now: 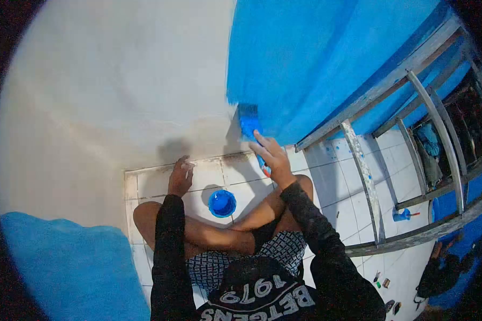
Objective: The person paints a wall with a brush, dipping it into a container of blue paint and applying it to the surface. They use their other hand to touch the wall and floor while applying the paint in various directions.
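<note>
My right hand is wrapped round the handle of a wide paintbrush, whose dark bristles touch the wall at the lower left edge of the blue paint. Blue paint coats the brush's middle part. My left hand is raised over the tiles near the wall's foot, its fingers bent; a small pale thing seems to be between them, too small to make out. Between my hands, in front of my crossed legs, a small blue tub with blue paint inside stands on the floor.
Unpainted pale wall lies left of the blue area. A wooden ladder leans at the right. Beyond it are another blue container and small items on the white tiles. Blue also covers the wall at lower left.
</note>
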The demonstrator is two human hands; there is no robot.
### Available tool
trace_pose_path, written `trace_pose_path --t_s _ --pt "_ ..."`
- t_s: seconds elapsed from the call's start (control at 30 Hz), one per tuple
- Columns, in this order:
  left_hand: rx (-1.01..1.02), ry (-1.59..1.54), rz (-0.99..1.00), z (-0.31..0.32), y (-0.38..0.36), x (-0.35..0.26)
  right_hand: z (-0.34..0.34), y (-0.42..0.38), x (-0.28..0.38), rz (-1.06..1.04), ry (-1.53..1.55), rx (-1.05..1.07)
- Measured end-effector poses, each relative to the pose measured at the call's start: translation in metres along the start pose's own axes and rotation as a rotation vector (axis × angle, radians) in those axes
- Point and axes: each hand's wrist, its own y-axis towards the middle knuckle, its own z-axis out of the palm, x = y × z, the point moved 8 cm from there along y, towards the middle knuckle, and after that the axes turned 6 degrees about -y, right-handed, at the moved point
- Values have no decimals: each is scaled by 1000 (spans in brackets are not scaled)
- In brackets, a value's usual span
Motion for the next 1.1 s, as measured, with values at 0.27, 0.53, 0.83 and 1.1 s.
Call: trace_pose_path --t_s 0.27,0.53,0.83,1.1 --pt "-37 -37 78 4 -1 -3 6 -2 -12 38 181 294" --pt "-27 -32 64 2 0 -5 -106 109 6 -120 115 47" --pt "30 44 38 8 -2 -2 9 -8 -7 -24 5 1" --pt "-16 30 21 6 -2 3 57 -47 -21 147 183 421"
